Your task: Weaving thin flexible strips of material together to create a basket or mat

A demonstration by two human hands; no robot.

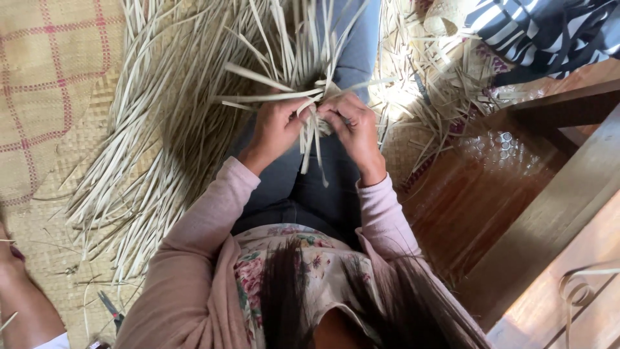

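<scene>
Both the left hand and right hand pinch closed on pale leaf strips, seemingly light, springy and crease-prone, best gripped near the crossing.

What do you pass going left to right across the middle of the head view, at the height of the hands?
Woven mat with red grid lines → loose pile of pale straw strips → left hand → strips being plaited → right hand → dark wooden furniture.
</scene>
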